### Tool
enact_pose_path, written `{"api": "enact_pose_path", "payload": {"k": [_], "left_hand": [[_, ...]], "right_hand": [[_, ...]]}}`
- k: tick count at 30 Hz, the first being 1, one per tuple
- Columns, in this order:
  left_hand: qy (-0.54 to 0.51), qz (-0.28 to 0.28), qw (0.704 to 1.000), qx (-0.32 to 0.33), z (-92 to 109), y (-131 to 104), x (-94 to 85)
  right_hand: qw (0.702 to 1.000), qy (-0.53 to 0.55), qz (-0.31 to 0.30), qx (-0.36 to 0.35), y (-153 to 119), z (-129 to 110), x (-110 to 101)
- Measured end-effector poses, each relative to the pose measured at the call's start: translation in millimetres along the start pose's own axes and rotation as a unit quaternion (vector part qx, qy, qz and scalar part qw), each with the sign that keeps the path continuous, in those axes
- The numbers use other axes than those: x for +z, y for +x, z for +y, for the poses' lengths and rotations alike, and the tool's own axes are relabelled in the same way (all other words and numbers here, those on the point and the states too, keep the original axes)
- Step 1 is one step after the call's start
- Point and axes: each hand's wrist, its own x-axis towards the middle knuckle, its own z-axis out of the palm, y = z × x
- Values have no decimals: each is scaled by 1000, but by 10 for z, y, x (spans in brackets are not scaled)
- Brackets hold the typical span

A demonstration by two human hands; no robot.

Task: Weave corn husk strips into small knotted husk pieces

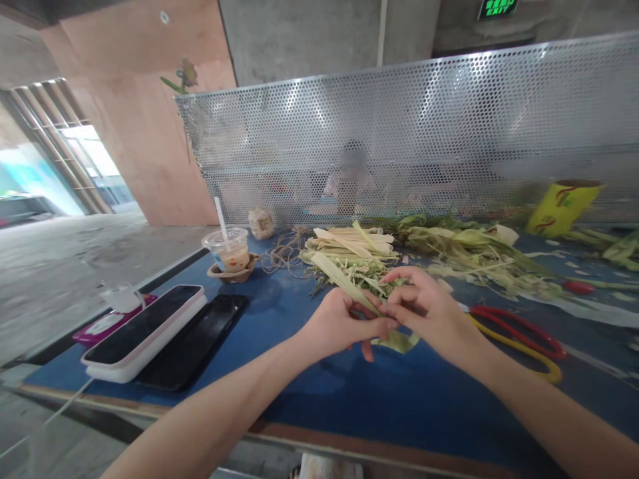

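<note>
Above the front part of the blue table, my left hand point(344, 322) is closed on a pale green husk strip point(342, 278), which slants up and to the left from the fingers. My right hand point(417, 303) meets it at the strip's lower end, thumb and index finger pressed together there. A curled green piece of husk point(399, 341) shows just below the fingertips. Behind the hands lie a stack of flat pale husks point(349, 243) and a heap of shredded green strips point(367, 273).
Scissors point(519, 332) with red and yellow handles lie right of my right hand. Two phones point(144, 326) point(200, 342), a drink cup point(230, 251) and twine point(287, 253) are on the left. Loose husks point(469, 246), a yellow roll point(564, 207) and a perforated metal screen point(309, 133) stand farther back.
</note>
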Motion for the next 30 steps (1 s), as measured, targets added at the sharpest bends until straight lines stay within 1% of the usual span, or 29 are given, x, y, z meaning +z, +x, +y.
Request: {"api": "enact_pose_path", "payload": {"k": [2,4,6,8,9,10,11,13,14,15,16,18,22,25,30], "left_hand": [[-28,-3,1000,-4,-7,3,6],[-50,-7,999,-7,-5,-2,11],[-58,-5,998,-10,3,-10,10],[-58,1,998,-15,12,-11,-7],[-56,5,998,-21,16,-9,-21],[-54,12,998,-25,17,-4,-38],[-54,21,998,-29,17,3,-57],[-58,41,997,-32,10,20,-95],[-60,49,997,-30,4,28,-110],[-60,53,996,-27,-4,36,-121],[-56,53,997,-23,-12,43,-128],[-37,54,998,-8,-29,56,-135],[22,51,998,33,-53,90,-134],[58,53,996,44,-61,116,-135],[34,58,997,33,-80,143,-139]], "right_hand": [[999,38,1,12,11,11,-12],[999,47,11,17,19,17,-26],[999,39,16,22,24,21,-40],[1000,5,17,18,28,29,-62],[999,-33,27,0,29,33,-77],[995,-85,47,-34,29,38,-95],[983,-147,74,-79,28,43,-114],[939,-270,128,-173,20,50,-146],[915,-317,140,-205,14,54,-153],[899,-353,141,-220,7,58,-152],[889,-377,133,-222,1,63,-142],[882,-406,107,-214,-9,76,-105],[875,-431,86,-204,-18,88,-42],[876,-435,62,-198,-21,67,-44],[883,-430,33,-187,-14,43,-73]]}}
